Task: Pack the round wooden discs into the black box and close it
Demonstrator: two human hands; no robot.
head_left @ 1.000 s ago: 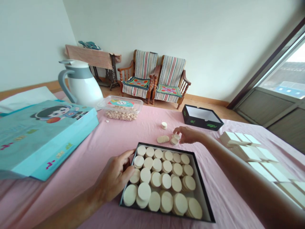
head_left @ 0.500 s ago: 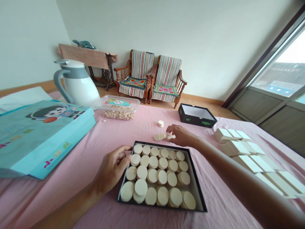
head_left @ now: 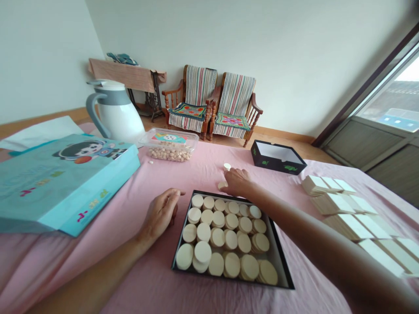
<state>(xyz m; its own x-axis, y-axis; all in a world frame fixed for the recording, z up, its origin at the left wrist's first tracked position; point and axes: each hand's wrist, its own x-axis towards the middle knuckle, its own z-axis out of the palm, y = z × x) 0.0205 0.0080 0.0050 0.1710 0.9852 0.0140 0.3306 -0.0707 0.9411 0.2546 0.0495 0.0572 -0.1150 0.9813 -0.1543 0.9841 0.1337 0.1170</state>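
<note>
A shallow black box point(head_left: 286, 266) holds rows of stacked round wooden discs point(head_left: 231, 239). My left hand point(head_left: 162, 213) hovers just left of its upper left corner, apart from the rim. It is empty, with the index finger stretched out and the other fingers loosely bent. Beyond the box's far edge, my right hand point(head_left: 238, 182) reaches down to the cloth, its fingers curled over loose discs. One loose wooden disc point(head_left: 222, 186) peeks out beside the fingers; the fingertips are hidden. A small disc stack point(head_left: 227, 166) stands just past that hand.
On the pink cloth point(head_left: 140, 270), a turquoise gift box point(head_left: 98, 192) and a white jug point(head_left: 119, 115) occupy the left. A clear tub of small wooden pieces point(head_left: 170, 150) sits behind. An empty black box lid point(head_left: 278, 157) and stacked rectangular wooden pieces point(head_left: 347, 218) lie right.
My left hand has let go of the box's left edge and drawn slightly away. My right hand has lowered and closed over the loose discs, covering most of them. The view has shifted a little.
</note>
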